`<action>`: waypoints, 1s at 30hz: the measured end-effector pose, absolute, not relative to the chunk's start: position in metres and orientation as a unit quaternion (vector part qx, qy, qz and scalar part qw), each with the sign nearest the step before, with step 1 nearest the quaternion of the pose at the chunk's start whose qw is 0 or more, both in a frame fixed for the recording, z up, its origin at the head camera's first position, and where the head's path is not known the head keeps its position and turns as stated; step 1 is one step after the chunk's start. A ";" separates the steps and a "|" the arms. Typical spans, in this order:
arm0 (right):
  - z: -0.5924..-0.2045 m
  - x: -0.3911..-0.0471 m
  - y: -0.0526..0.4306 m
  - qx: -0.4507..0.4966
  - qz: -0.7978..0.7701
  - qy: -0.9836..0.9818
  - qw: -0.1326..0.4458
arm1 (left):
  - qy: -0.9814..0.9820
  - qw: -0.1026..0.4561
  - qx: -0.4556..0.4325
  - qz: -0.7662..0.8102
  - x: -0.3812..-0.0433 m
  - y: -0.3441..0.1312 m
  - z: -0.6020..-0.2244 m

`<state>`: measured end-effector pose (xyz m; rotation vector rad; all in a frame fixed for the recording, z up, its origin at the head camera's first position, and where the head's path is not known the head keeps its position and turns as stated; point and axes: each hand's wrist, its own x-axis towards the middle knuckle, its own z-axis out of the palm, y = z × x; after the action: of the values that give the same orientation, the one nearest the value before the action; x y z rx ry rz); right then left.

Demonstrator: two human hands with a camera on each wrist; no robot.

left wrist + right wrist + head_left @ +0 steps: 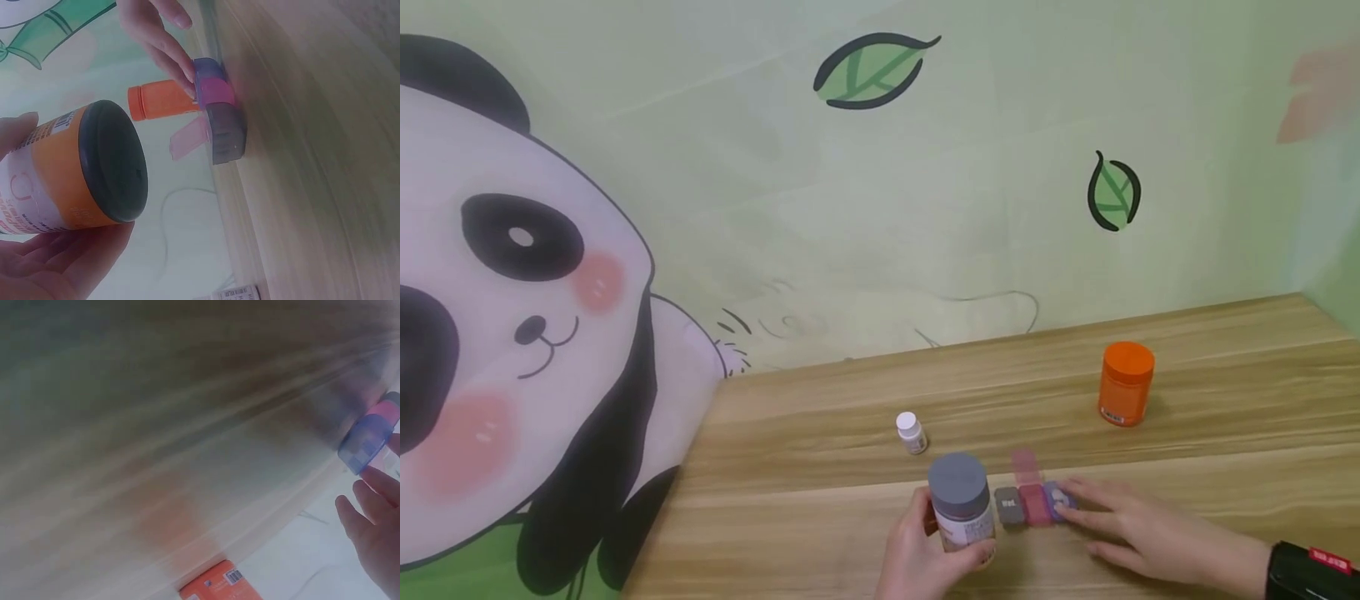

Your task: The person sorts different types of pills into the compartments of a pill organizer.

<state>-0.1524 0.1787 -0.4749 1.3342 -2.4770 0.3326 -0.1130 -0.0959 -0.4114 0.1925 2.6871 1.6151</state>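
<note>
"Where's the pillbox (1033,506)?"

"On the tabletop (790,500), just right of the bottle (961,504) my left hand (916,552) grips. My right hand (1131,527), fingers outstretched, touches its purple end (1054,500)."

"How do you steady it?"

"I'd press lightly, keeping the bottle off its raised lid (1025,467)."

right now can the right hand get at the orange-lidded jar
Likely yes: the right hand only touches the pill box, and nothing visible stands between that hand and the orange-lidded jar.
</note>
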 end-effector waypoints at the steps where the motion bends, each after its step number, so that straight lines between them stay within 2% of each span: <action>1: -0.474 -0.153 0.178 0.469 0.116 -0.862 0.154 | 0.856 -0.001 0.062 0.514 -0.113 -0.096 -0.412; 7: -0.474 -0.158 0.174 0.491 0.112 -0.843 0.192 | 0.854 0.014 0.060 0.516 -0.115 -0.096 -0.412; 14: -0.467 -0.162 0.174 0.468 0.176 -0.853 0.152 | 0.848 0.027 0.073 0.524 -0.113 -0.093 -0.411; 22: -0.444 -0.161 0.170 0.415 0.247 -0.853 0.196 | 0.846 0.051 0.085 0.524 -0.111 -0.084 -0.411; 26: -0.418 -0.151 0.161 0.388 0.288 -0.857 0.179 | 0.850 0.029 0.119 0.513 -0.110 -0.076 -0.414; 30: -0.388 -0.136 0.147 0.391 0.299 -0.856 0.159 | 0.861 -0.052 0.206 0.462 -0.109 -0.070 -0.420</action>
<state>-0.1360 0.1471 -0.3882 1.1180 -2.4456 0.8536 -0.1091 -0.0698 -0.4198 0.6699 2.7982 1.5019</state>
